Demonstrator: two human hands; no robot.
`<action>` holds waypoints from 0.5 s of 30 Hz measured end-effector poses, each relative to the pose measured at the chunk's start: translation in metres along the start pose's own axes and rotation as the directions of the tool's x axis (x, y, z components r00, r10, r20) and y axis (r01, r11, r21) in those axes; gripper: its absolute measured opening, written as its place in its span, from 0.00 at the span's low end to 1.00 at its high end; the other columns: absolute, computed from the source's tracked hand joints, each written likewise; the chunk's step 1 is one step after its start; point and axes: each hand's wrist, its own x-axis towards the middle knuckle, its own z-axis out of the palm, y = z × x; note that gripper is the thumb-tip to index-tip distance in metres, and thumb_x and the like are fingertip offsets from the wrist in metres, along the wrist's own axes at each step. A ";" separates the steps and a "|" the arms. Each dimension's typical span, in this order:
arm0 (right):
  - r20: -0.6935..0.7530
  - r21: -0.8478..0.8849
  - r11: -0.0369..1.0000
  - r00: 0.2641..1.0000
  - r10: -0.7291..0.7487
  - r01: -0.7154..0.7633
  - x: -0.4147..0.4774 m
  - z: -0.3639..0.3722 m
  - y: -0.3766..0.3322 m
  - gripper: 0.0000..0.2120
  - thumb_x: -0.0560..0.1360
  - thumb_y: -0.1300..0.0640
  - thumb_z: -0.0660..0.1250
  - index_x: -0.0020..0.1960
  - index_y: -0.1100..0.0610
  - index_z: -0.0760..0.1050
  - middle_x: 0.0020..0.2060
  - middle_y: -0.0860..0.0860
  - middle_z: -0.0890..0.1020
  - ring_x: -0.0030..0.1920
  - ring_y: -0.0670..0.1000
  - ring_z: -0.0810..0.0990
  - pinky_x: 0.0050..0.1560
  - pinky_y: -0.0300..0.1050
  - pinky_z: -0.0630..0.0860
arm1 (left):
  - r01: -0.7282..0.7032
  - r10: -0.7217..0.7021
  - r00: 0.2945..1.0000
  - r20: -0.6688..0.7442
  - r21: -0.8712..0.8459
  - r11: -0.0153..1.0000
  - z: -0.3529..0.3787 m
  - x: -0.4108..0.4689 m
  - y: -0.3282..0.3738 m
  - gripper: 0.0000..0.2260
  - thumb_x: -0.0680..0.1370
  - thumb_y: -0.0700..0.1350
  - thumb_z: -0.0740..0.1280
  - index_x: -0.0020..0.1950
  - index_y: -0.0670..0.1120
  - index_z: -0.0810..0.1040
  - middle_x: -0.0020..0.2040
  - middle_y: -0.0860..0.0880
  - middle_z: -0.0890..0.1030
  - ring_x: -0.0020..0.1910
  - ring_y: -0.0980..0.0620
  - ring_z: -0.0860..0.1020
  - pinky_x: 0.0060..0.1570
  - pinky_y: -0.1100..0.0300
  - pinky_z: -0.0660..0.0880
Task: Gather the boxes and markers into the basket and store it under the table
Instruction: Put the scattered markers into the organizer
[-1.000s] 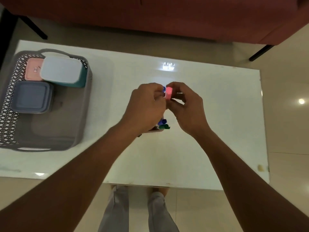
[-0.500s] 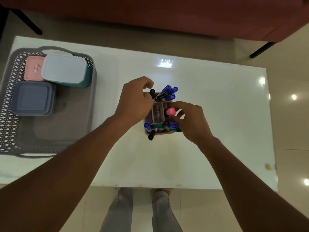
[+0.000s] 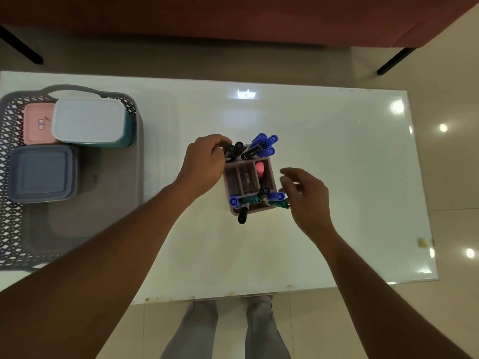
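A pink marker holder (image 3: 247,180) stands mid-table, filled with several blue, black and green markers (image 3: 261,146). A pink marker (image 3: 259,169) sits in one inner compartment. My left hand (image 3: 204,164) is curled at the holder's left far corner, fingertips on a black marker (image 3: 230,151). My right hand (image 3: 305,198) hovers just right of the holder, fingers relaxed and holding nothing. A grey lattice basket (image 3: 132,110) at the left holds a pink box (image 3: 37,123), a white-lidded teal box (image 3: 89,121) and a blue-grey box (image 3: 41,173).
The white glossy table (image 3: 337,164) ends at a near edge above my legs (image 3: 225,330). A dark red sofa (image 3: 233,16) with black legs stands beyond the far edge. A small smudge (image 3: 422,242) marks the right near corner.
The pink marker went from my right hand's pinch into the holder's compartment. My right hand let go and moved off to the right. My left hand shifted to the black markers.
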 end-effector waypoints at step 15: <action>0.161 0.679 0.565 0.845 0.510 -0.470 -0.081 0.045 0.000 0.19 0.81 0.66 0.55 0.53 0.47 0.80 0.49 0.51 0.85 0.52 0.49 0.83 0.54 0.48 0.79 | 0.035 -0.040 0.996 0.076 0.068 0.997 -0.014 -0.072 -0.055 0.11 0.81 0.42 0.61 0.58 0.46 0.81 0.51 0.47 0.82 0.47 0.50 0.79 0.50 0.57 0.76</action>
